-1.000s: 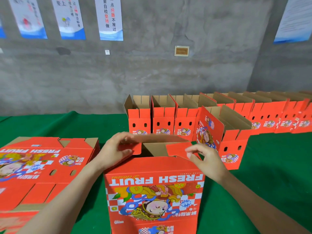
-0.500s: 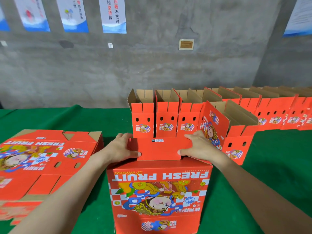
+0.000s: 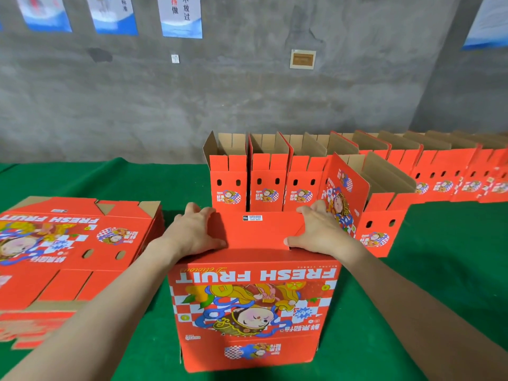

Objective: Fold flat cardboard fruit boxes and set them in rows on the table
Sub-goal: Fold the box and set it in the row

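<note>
Red printed cardboard fruit box (image 3: 254, 306) upright at middle of near edge of green cloth-covered bench (image 3: 445, 284). "FRESH FRUIT" lettering and cartoon figure on near face, upside down as seen from head camera. Top closed over by plain red cardboard flap (image 3: 258, 232), lying flat. Small white barcode label (image 3: 252, 217) at far edge of flap.

Left hand (image 3: 193, 232) palm down on left end of flap, fingers straight and spread, tips at far left corner, thumb along near edge. Nothing gripped. Right hand (image 3: 320, 233) palm down on right end of flap, fingers straight, thumb pointing inward along near edge. Flat as well, nothing gripped. Both forearms bare.

Stack of flat unfolded red cardboard boxes (image 3: 71, 243) toward left edge of bench, same print face up, near left forearm, apart from upright box.

Row of erected red boxes (image 3: 272, 185) along far edge of bench, from middle out toward far right corner. Top flaps open, brown inner cardboard showing, sides touching. One further erected red box (image 3: 382, 218) in front of that row, just right of right hand, printed side flap raised.

Grey concrete wall (image 3: 247, 105) behind bench. Blue-and-white paper posters (image 3: 181, 17) along top of wall, small framed beige plate (image 3: 302, 59) lower down.
</note>
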